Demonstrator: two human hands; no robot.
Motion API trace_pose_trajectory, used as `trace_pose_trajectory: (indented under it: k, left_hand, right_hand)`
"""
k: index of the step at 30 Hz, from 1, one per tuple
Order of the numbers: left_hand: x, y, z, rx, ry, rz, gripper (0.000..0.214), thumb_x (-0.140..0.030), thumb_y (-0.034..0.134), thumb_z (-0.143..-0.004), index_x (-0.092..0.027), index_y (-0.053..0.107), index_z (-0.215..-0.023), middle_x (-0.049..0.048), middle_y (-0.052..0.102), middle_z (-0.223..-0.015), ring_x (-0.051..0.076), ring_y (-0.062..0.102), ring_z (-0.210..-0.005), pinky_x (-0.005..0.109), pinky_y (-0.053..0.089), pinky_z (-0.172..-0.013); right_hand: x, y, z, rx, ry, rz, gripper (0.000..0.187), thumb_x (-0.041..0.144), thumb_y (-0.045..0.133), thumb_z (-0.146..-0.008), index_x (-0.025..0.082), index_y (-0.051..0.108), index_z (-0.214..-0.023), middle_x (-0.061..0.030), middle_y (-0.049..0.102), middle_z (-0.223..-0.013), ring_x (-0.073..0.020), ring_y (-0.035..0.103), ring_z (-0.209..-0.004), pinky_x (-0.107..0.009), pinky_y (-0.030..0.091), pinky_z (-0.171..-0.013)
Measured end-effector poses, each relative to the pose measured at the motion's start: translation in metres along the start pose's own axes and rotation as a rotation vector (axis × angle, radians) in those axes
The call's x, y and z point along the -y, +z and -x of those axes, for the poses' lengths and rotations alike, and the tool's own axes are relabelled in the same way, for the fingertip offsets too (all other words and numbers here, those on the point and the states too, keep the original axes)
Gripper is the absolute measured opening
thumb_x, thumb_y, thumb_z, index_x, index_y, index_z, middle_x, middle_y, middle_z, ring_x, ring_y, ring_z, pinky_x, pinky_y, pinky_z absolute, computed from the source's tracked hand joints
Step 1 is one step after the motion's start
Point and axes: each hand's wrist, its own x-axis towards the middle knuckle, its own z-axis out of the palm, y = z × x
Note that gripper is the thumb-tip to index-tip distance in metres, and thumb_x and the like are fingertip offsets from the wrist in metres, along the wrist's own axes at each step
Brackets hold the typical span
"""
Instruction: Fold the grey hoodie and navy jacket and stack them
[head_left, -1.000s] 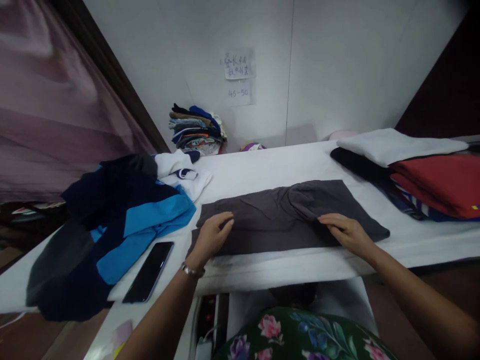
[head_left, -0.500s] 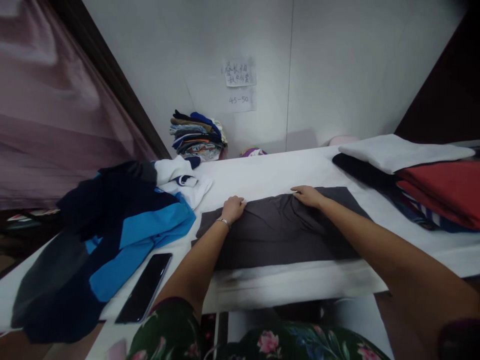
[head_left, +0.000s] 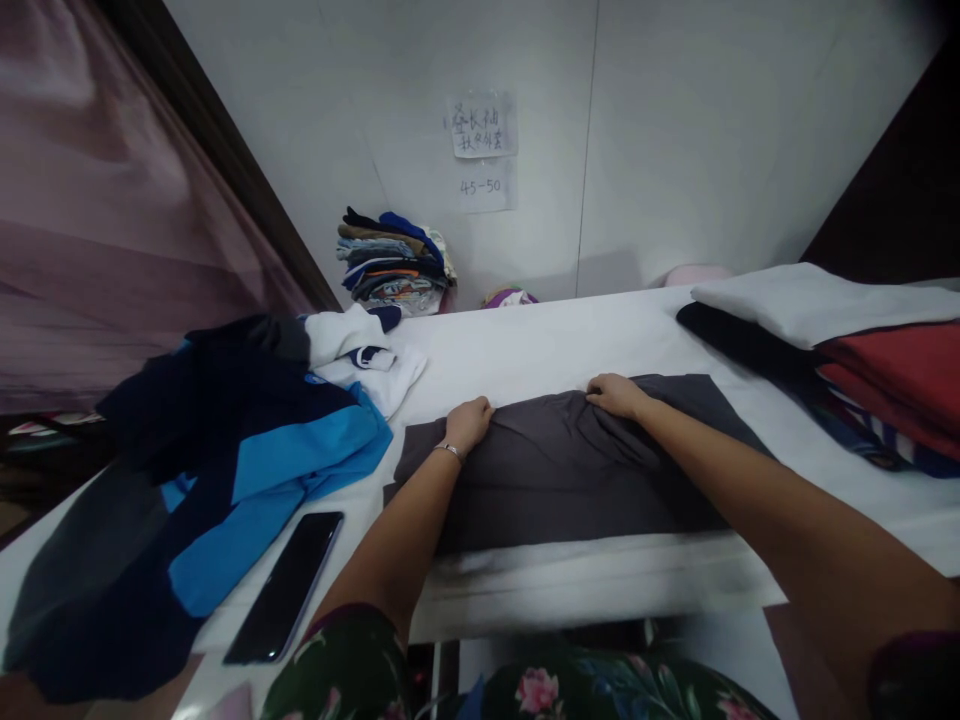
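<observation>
With open white tablecloth (head_left: 547,345) beyond, between rumpled clothes (head_left: 217,430) at left and a folded clothing stack (head_left: 900,385) at right, gripping in left hand (head_left: 469,422) and right hand (head_left: 615,395) the far edge of a dark gray garment (head_left: 547,480) at lower center, flat, oblong, wrinkled mid-length.

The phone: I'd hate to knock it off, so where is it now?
In the head view, the phone lies at lower left on the white surface, between the navy-and-blue clothes and the person's left forearm.

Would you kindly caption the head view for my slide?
Grey garment, with left hand and right hand at its far edge.
</observation>
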Motion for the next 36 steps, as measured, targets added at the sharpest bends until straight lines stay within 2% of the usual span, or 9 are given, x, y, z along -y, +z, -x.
trace_pose_trajectory:
  k: [3, 6, 9, 12, 17, 22, 25, 30, 36]
  left_hand:
    - [-0.001, 0.001, 0.001, -0.024, -0.009, -0.03, 0.025, -0.036, 0.044, -0.093, -0.021, 0.063, -0.094, 0.0076, 0.07, -0.093, 0.023, 0.063, -0.087, 0.031, 0.043, -0.072]
    - [-0.002, -0.002, 0.0, -0.087, 0.02, 0.003, 0.026, -0.036, 0.045, -0.092, -0.02, 0.065, -0.093, 0.0076, 0.069, -0.098, 0.022, 0.062, -0.094, 0.031, 0.044, -0.078]
    - [-0.007, -0.002, -0.005, -0.162, 0.095, 0.044, 0.03, -0.037, 0.046, -0.092, -0.019, 0.065, -0.105, 0.0085, 0.067, -0.111, 0.022, 0.058, -0.106, 0.032, 0.042, -0.091]
    - [-0.017, 0.004, -0.012, -0.156, 0.158, 0.074, 0.034, -0.038, 0.043, -0.094, -0.019, 0.062, -0.115, 0.0076, 0.064, -0.119, 0.022, 0.054, -0.114, 0.033, 0.039, -0.097]
    - [-0.029, 0.017, -0.014, -0.161, 0.129, 0.031, 0.029, -0.038, 0.047, -0.092, -0.021, 0.066, -0.107, 0.0083, 0.065, -0.11, 0.023, 0.055, -0.108, 0.034, 0.039, -0.093]
    - [-0.026, 0.02, -0.014, -0.184, 0.158, 0.033, 0.023, -0.035, 0.05, -0.09, -0.02, 0.067, -0.096, 0.0082, 0.065, -0.102, 0.023, 0.055, -0.103, 0.035, 0.038, -0.089]
    - [-0.025, 0.021, -0.015, -0.174, 0.165, 0.05, 0.023, -0.034, 0.05, -0.09, -0.019, 0.065, -0.098, 0.0078, 0.065, -0.103, 0.022, 0.055, -0.103, 0.034, 0.037, -0.091]
    - [-0.025, 0.022, -0.016, -0.185, 0.178, 0.038, 0.032, -0.041, 0.052, -0.089, -0.02, 0.061, -0.111, 0.0078, 0.065, -0.111, 0.024, 0.054, -0.108, 0.039, 0.031, -0.1]
    - [-0.026, 0.017, -0.012, -0.271, 0.235, 0.01, 0.022, -0.036, 0.052, -0.089, -0.02, 0.063, -0.099, 0.0077, 0.064, -0.098, 0.023, 0.054, -0.101, 0.037, 0.035, -0.093]
  right_hand:
    - [-0.001, 0.0, 0.001, -0.005, 0.002, -0.006, 0.03, 0.035, 0.052, -0.085, 0.021, 0.071, -0.105, -0.0081, 0.069, -0.112, -0.024, 0.062, -0.104, -0.031, 0.046, -0.089]
    - [-0.013, -0.009, 0.001, -0.015, 0.023, -0.02, 0.038, 0.038, 0.042, -0.091, 0.023, 0.067, -0.115, -0.0046, 0.066, -0.121, -0.0213, 0.059, -0.111, -0.028, 0.044, -0.094]
    - [-0.042, -0.024, 0.003, -0.022, 0.105, 0.0, 0.044, 0.034, 0.036, -0.092, 0.02, 0.063, -0.123, -0.0056, 0.061, -0.13, -0.0232, 0.055, -0.119, -0.032, 0.041, -0.1]
    - [-0.074, -0.034, 0.01, 0.012, 0.197, 0.034, 0.045, 0.032, 0.04, -0.088, 0.017, 0.064, -0.122, -0.009, 0.062, -0.128, -0.0276, 0.056, -0.118, -0.037, 0.042, -0.1]
    - [-0.105, -0.033, 0.023, 0.03, 0.239, 0.062, 0.042, 0.031, 0.048, -0.081, 0.024, 0.067, -0.117, -0.0041, 0.066, -0.12, -0.0254, 0.059, -0.113, -0.035, 0.045, -0.095]
    - [-0.109, -0.029, 0.028, -0.028, 0.195, 0.051, 0.038, 0.029, 0.052, -0.078, 0.019, 0.068, -0.112, -0.0078, 0.065, -0.118, -0.0224, 0.058, -0.109, -0.028, 0.045, -0.091]
    - [-0.11, -0.026, 0.03, -0.042, 0.179, 0.038, 0.031, 0.028, 0.052, -0.079, 0.019, 0.069, -0.104, -0.0072, 0.067, -0.114, -0.0202, 0.06, -0.104, -0.026, 0.045, -0.088]
    - [-0.112, -0.025, 0.033, -0.058, 0.206, 0.056, 0.042, 0.032, 0.051, -0.081, 0.022, 0.06, -0.121, -0.0066, 0.069, -0.11, -0.0239, 0.062, -0.098, -0.033, 0.046, -0.086]
    - [-0.108, -0.027, 0.045, -0.15, 0.085, 0.11, 0.038, 0.025, 0.051, -0.08, 0.018, 0.064, -0.114, -0.0101, 0.065, -0.117, -0.0255, 0.054, -0.111, -0.035, 0.037, -0.099]
